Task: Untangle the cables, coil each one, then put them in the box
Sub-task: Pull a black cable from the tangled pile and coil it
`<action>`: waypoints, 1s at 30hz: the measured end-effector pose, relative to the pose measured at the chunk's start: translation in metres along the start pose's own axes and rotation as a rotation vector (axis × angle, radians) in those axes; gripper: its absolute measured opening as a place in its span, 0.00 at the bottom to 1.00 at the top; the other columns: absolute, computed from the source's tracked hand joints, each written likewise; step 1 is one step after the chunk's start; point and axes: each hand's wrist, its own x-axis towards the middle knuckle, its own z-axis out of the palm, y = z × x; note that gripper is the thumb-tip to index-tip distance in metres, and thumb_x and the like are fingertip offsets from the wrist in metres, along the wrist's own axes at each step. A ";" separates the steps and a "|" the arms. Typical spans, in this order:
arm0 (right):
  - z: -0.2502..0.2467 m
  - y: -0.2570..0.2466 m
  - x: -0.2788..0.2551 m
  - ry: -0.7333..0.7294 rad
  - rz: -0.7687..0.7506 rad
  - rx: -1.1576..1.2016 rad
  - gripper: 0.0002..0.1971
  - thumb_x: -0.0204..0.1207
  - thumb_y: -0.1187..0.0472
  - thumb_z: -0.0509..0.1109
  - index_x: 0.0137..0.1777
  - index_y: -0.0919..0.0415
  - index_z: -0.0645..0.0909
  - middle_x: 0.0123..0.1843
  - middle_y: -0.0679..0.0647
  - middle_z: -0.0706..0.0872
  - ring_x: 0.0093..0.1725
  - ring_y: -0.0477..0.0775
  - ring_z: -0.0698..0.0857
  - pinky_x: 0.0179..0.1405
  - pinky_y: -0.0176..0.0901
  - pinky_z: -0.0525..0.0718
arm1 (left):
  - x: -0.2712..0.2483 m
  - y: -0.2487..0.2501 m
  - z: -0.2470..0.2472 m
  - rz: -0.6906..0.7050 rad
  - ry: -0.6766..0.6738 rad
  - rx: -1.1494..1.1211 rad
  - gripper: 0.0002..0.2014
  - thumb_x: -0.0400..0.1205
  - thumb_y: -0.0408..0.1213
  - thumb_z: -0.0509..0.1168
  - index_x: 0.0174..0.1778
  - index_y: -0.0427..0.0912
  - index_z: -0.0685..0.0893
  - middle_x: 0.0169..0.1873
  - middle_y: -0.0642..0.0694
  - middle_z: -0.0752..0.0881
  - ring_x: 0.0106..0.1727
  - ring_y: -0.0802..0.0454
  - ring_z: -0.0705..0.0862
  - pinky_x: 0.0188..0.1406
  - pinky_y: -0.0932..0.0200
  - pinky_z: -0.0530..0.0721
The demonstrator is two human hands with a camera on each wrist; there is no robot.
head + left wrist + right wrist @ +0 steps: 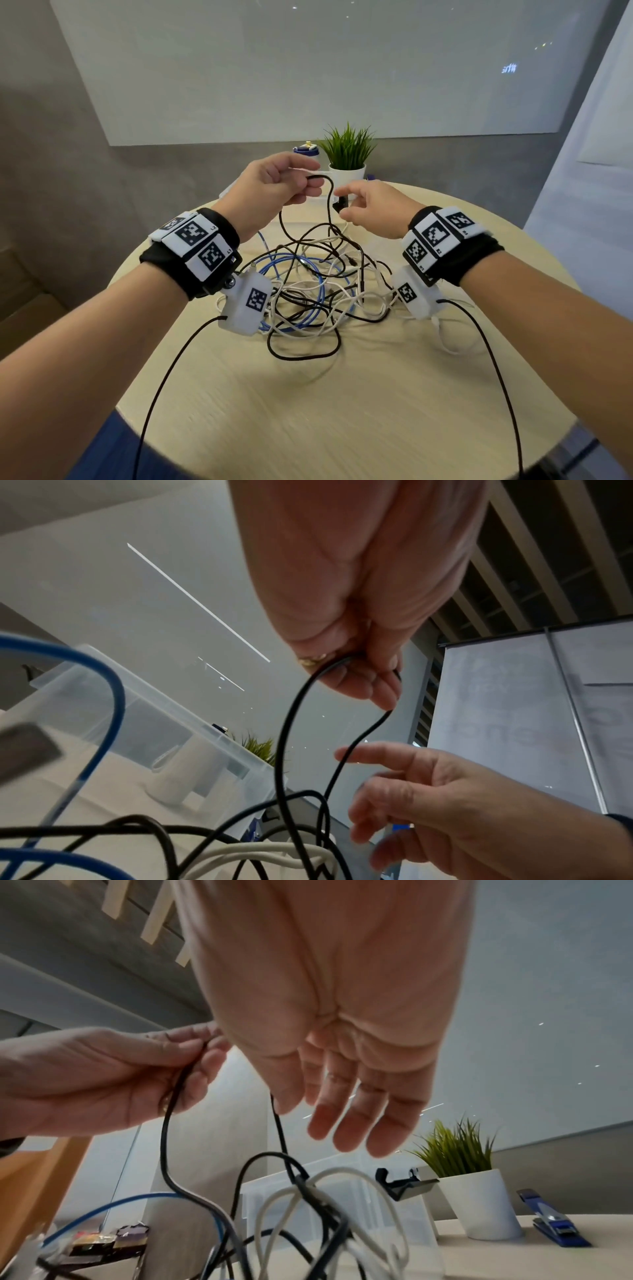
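Observation:
A tangle of black, white and blue cables (308, 284) lies in the middle of the round table (308, 411). My left hand (313, 181) is raised above it and pinches a loop of the black cable (330, 192); the left wrist view shows the black cable (291, 723) hanging from those fingertips (380, 685). My right hand (346, 209) hovers just to the right, fingers relaxed and holding nothing (342, 1123). The black cable (279, 1129) passes close by its thumb. The clear plastic box (154, 710) stands behind the tangle, mostly hidden by my hands in the head view.
A potted green plant (347, 150) and a blue-lidded container (306, 150) stand at the table's far edge. A blue clip (555, 1223) and a black stand (400, 1183) sit near the plant pot. Two black wrist-camera leads run off the front edge.

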 end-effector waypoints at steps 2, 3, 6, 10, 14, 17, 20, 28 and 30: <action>0.003 -0.003 0.003 -0.030 -0.026 -0.007 0.17 0.81 0.55 0.67 0.69 0.49 0.78 0.38 0.45 0.79 0.38 0.43 0.79 0.38 0.37 0.73 | -0.002 0.004 0.000 0.055 -0.020 -0.060 0.13 0.85 0.23 0.56 0.51 0.43 0.83 0.42 0.51 0.91 0.47 0.57 0.88 0.50 0.65 0.84; 0.004 -0.003 0.004 -0.046 -0.032 -0.023 0.13 0.80 0.55 0.67 0.64 0.48 0.81 0.38 0.45 0.80 0.38 0.44 0.79 0.39 0.38 0.73 | -0.002 0.006 0.000 0.080 -0.031 -0.086 0.12 0.85 0.23 0.57 0.51 0.42 0.83 0.42 0.51 0.91 0.48 0.56 0.88 0.50 0.64 0.84; 0.009 -0.001 0.005 -0.097 -0.028 -0.057 0.05 0.80 0.55 0.67 0.52 0.47 0.84 0.42 0.46 0.83 0.45 0.48 0.81 0.48 0.40 0.76 | -0.003 0.011 0.001 0.127 -0.052 -0.126 0.11 0.85 0.24 0.57 0.52 0.42 0.82 0.42 0.51 0.91 0.50 0.54 0.88 0.54 0.62 0.83; 0.013 0.003 0.004 -0.164 -0.019 -0.078 0.06 0.78 0.50 0.70 0.53 0.45 0.84 0.43 0.48 0.85 0.47 0.50 0.84 0.51 0.44 0.81 | -0.003 0.016 0.001 0.126 -0.058 -0.142 0.12 0.86 0.25 0.56 0.53 0.44 0.82 0.43 0.52 0.91 0.50 0.55 0.88 0.51 0.63 0.83; 0.006 0.001 0.004 -0.078 -0.032 -0.013 0.11 0.79 0.50 0.68 0.57 0.52 0.85 0.43 0.46 0.84 0.45 0.45 0.81 0.47 0.39 0.75 | -0.002 0.014 0.000 0.056 0.008 -0.044 0.13 0.86 0.25 0.55 0.53 0.45 0.82 0.38 0.50 0.85 0.32 0.58 0.80 0.28 0.66 0.73; 0.000 -0.001 0.006 -0.035 -0.021 0.032 0.10 0.79 0.50 0.68 0.50 0.55 0.85 0.42 0.49 0.85 0.42 0.46 0.81 0.44 0.41 0.78 | -0.003 0.008 -0.001 -0.051 0.028 0.099 0.12 0.86 0.28 0.55 0.56 0.44 0.81 0.35 0.50 0.82 0.25 0.58 0.73 0.22 0.68 0.68; -0.002 -0.003 0.010 0.060 0.006 0.163 0.08 0.81 0.56 0.66 0.43 0.56 0.83 0.39 0.53 0.85 0.36 0.48 0.81 0.39 0.41 0.81 | -0.004 -0.001 -0.001 -0.117 0.018 0.214 0.11 0.88 0.35 0.54 0.52 0.47 0.83 0.39 0.49 0.82 0.26 0.59 0.74 0.22 0.67 0.70; -0.013 -0.016 0.013 0.158 -0.026 0.746 0.09 0.85 0.64 0.58 0.42 0.60 0.71 0.44 0.60 0.85 0.41 0.57 0.89 0.44 0.47 0.89 | -0.011 -0.019 0.022 -0.324 -0.220 0.339 0.14 0.88 0.37 0.54 0.69 0.45 0.75 0.63 0.48 0.79 0.41 0.53 0.86 0.29 0.67 0.84; -0.022 -0.018 0.012 0.221 -0.087 0.738 0.07 0.84 0.67 0.60 0.43 0.59 0.72 0.45 0.59 0.84 0.46 0.58 0.88 0.48 0.46 0.89 | -0.012 -0.021 0.023 -0.367 -0.268 0.347 0.13 0.88 0.36 0.54 0.66 0.44 0.77 0.62 0.46 0.81 0.41 0.53 0.86 0.33 0.66 0.85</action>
